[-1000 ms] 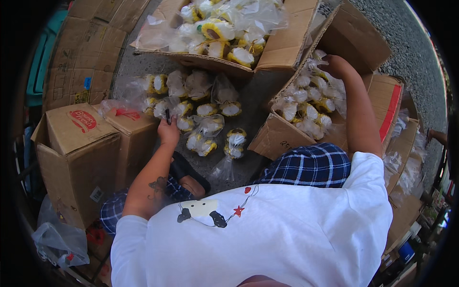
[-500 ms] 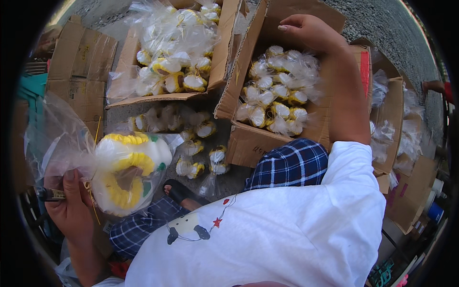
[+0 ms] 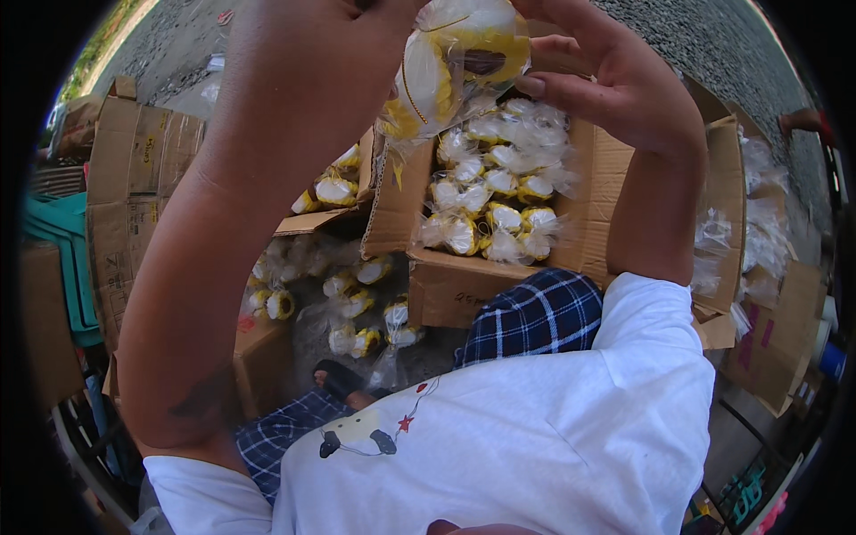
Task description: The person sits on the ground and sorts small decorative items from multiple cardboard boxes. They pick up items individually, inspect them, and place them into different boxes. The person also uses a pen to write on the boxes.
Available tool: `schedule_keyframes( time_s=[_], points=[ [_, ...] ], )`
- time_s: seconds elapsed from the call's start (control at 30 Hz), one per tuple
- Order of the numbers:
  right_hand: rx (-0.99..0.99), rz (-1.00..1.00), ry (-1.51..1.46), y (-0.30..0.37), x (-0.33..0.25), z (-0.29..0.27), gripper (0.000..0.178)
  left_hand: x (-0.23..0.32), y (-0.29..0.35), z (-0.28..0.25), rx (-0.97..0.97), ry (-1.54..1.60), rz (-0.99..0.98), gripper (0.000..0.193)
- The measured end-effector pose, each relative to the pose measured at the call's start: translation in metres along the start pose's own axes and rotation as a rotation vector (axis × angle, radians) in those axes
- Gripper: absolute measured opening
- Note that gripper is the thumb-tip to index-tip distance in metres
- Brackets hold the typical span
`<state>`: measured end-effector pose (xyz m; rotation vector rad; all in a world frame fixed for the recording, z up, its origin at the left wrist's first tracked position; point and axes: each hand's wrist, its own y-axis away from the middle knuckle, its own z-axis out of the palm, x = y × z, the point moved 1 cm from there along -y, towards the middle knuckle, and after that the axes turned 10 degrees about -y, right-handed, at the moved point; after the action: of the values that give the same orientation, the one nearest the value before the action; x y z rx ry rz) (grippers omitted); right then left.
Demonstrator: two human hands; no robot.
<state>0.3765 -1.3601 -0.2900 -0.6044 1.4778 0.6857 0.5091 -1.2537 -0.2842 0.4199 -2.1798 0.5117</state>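
At the top of the view a white-and-yellow ruffled piece (image 3: 477,45) hangs in a clear plastic bag, with a thin gold cord down its side and a brown patch showing. My left hand (image 3: 379,45) is closed against the bag's left side; its fingers are partly cut off by the upper edge. Around the right side curve the fingers and thumb of my right hand (image 3: 593,67). Just below both hands stands an open cardboard box (image 3: 580,201), filled with rows of similar bagged white-and-yellow pieces (image 3: 499,183).
Left of that box, another box (image 3: 316,220) holds more bagged pieces, mostly behind my left arm. Several loose bagged pieces (image 3: 352,303) lie on the ground near my foot. Boxes with clear bags (image 3: 762,209) stand at right. Teal plastic furniture (image 3: 67,259) is at far left.
My left hand has carried the bagged piece from the lower left up and across to the box. My right hand has come down slightly to meet it.
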Motion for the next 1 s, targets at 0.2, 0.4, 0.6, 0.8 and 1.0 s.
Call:
schedule_keyframes(
  time_s=[0.2, 0.4, 0.6, 0.8, 1.0],
  points=[
    [-0.175, 0.045, 0.809, -0.031, 0.062, -0.021, 0.045, -0.024, -0.016, 0.034, -0.044, -0.107, 0.140, 0.013],
    [-0.237, -0.048, 0.591, -0.036, 0.082, -0.039, 0.038, -0.051, -0.009, 0.053, -0.111, -0.129, 0.283, 0.020],
    [-0.482, -0.151, 0.830, -0.050, 0.098, -0.039, 0.039, -0.072, 0.002, 0.055, -0.123, -0.302, 0.265, 0.023],
    [-0.362, -0.397, 0.833, -0.090, 0.166, -0.083, 0.048, -0.073, 0.060, -0.014, -0.053, -0.182, -0.042, 0.018],
    [-0.482, -0.631, 1.112, -0.140, 0.233, -0.076, 0.050, -0.104, 0.179, -0.068, -0.058, -0.106, -0.418, 0.019]
  ],
)
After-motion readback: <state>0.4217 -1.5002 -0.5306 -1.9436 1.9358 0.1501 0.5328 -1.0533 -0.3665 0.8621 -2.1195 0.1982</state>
